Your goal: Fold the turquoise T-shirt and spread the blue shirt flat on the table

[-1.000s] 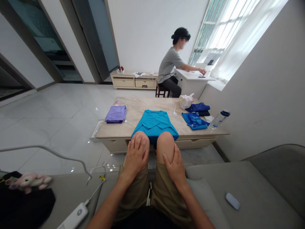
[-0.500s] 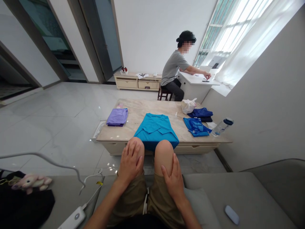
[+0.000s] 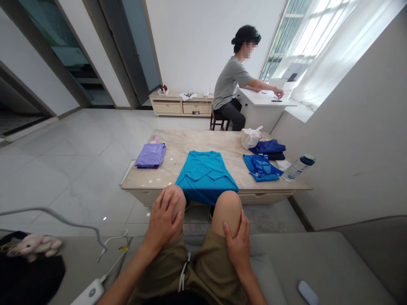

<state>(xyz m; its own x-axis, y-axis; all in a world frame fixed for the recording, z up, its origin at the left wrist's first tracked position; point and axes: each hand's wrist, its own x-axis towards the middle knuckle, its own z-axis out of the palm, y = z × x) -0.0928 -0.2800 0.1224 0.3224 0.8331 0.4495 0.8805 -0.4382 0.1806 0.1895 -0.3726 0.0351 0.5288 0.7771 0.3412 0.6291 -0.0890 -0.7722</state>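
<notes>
Several things on the grey sofa (image 3: 318,254): a white device (image 3: 87,294) with a cable to your left, a pink plush toy (image 3: 34,246) beyond it, a pale oblong object (image 3: 308,292) to your right.
Left hand (image 3: 163,218): palm down on your left knee, fingers slightly apart, holding nothing.
Right hand (image 3: 238,241): curved over the outer side of your right knee, thumb spread from the fingers, holding nothing.
Turquoise shirt (image 3: 206,173): flat on the marble-topped table (image 3: 171,140) beyond your knees, sleeves folded across it, hem draped over the near edge.
Shirt from fingers: ahead and right of your left fingers, ahead and left of your right; the left hand looks nearer.
Shirt axis: hem towards you, neckline straight away; foreshortening hides whether that is the longer way.
Table sides: a lilac folded cloth (image 3: 150,155) left; blue folded garments (image 3: 262,167), a clear bottle (image 3: 297,169) and a white plastic bag (image 3: 251,137) right.
Far wall: a person in grey (image 3: 230,80) sits at a white desk (image 3: 263,98), one arm reaching across it.
</notes>
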